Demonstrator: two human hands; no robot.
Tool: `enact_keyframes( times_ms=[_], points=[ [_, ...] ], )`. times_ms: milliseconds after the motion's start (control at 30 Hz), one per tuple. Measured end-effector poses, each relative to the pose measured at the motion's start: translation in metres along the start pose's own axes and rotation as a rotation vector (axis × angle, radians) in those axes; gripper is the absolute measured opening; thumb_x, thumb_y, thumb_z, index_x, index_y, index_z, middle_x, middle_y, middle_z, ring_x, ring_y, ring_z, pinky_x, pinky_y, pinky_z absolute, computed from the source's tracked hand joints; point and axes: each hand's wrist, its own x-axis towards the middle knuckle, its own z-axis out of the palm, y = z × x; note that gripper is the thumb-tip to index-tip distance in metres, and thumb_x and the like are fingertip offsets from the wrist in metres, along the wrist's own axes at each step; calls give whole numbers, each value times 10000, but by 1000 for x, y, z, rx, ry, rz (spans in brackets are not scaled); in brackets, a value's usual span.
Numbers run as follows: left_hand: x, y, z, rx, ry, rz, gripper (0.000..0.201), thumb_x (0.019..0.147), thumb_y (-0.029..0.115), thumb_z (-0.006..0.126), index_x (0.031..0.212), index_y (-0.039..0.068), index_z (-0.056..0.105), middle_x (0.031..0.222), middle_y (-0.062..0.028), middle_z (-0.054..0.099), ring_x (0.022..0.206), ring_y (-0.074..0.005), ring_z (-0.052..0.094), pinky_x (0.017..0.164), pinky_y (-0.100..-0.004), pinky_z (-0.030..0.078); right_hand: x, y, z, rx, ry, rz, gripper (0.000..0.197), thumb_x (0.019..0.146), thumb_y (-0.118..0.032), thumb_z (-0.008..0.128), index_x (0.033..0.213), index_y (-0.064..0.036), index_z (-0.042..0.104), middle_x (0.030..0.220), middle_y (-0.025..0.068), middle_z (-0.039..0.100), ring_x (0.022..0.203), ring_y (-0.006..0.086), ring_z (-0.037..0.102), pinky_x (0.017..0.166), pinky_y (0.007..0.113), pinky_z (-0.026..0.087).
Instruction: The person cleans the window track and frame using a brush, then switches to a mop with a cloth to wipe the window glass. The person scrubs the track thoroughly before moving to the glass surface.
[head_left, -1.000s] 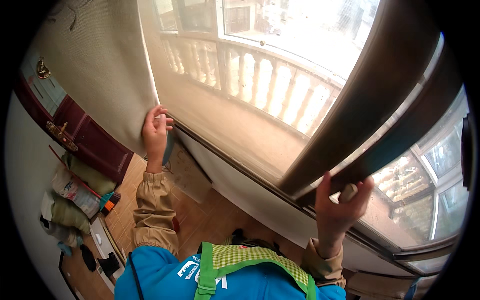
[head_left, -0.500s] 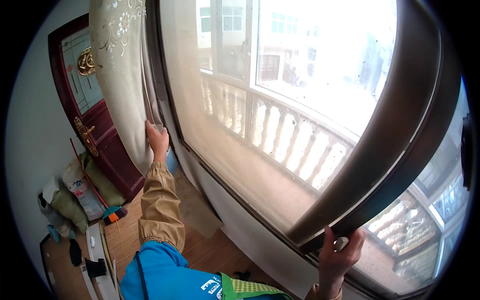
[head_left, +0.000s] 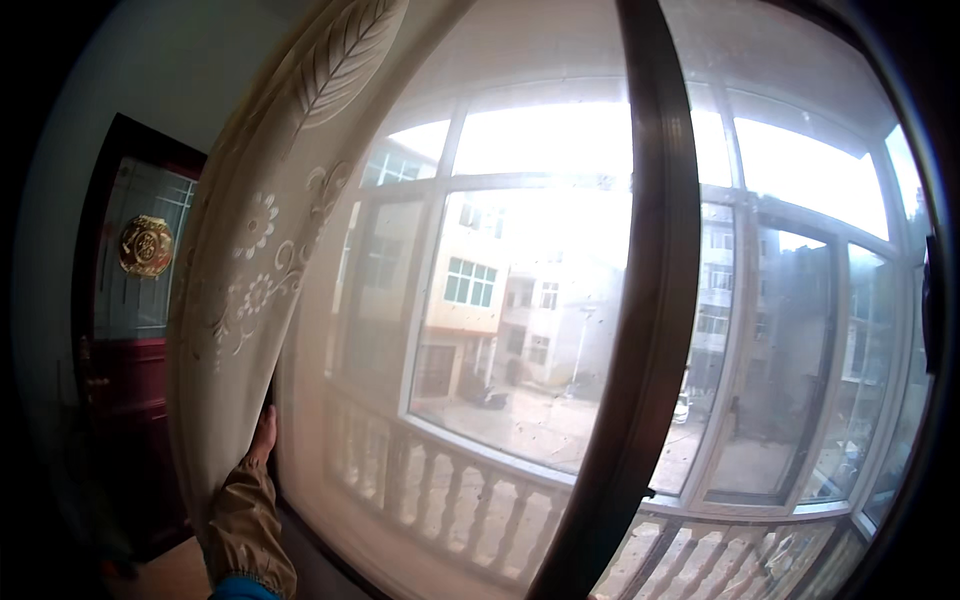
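Observation:
A cream curtain with embroidered flowers and leaves hangs on the left, in front of the window's side. At its lower inner edge, my left hand is closed on the fabric, with some fingers hidden by it. A brown cuffed sleeve covers that forearm. Beside the hand stands the large window pane, hazy and specked with dirt. The dark upright sash frame crosses the window right of the middle. My right hand is out of the picture.
A dark red door with a glass panel and a round gold ornament is at the far left. Beyond the glass are a balustrade, white-framed outer windows and buildings around a yard.
The view has tilted up, showing more of the upper window and the yard. My right hand, earlier on the sash's lower end, has left the picture. My left hand stays at the curtain edge.

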Motion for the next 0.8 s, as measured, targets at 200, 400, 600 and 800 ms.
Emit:
enact_keyframes(
  times_ms=[200, 400, 600, 800],
  points=[
    [0, 10, 4, 37, 34, -23, 514, 1015, 354, 422, 1320, -58, 465, 1268, -201, 556, 1149, -290, 539, 969, -383, 426, 14, 2, -21, -9, 73, -18, 470, 790, -262, 741, 1121, 0, 535, 817, 181, 618, 660, 378, 618, 554, 477, 489],
    [1, 15, 25, 37, 27, -22, 502, 1016, 346, 424, 1315, -54, 471, 1263, -194, 558, 1140, -283, 543, 960, -379, 432, 17, -3, -28, -18, 2, 53, 443, 834, -283, 681, 1125, -2, 500, 820, 211, 605, 678, 405, 620, 540, 485, 486],
    [0, 21, 32, 37, 33, -4, 489, 1016, 339, 427, 1309, -50, 477, 1258, -186, 561, 1132, -277, 547, 951, -376, 438, 8, -1, -7, -140, 14, 40, 443, 825, -296, 688, 1091, 1, 494, 757, 210, 581, 564, 401, 592, 473, 487, 468],
    [-4, 16, 21, 52, 69, -6, 477, 1017, 331, 430, 1303, -47, 484, 1253, -179, 563, 1124, -270, 551, 942, -373, 444, 6, -7, -7, -103, 57, -18, 386, 823, -302, 696, 1007, -16, 510, 715, 196, 561, 556, 400, 585, 458, 492, 462]
  ],
)
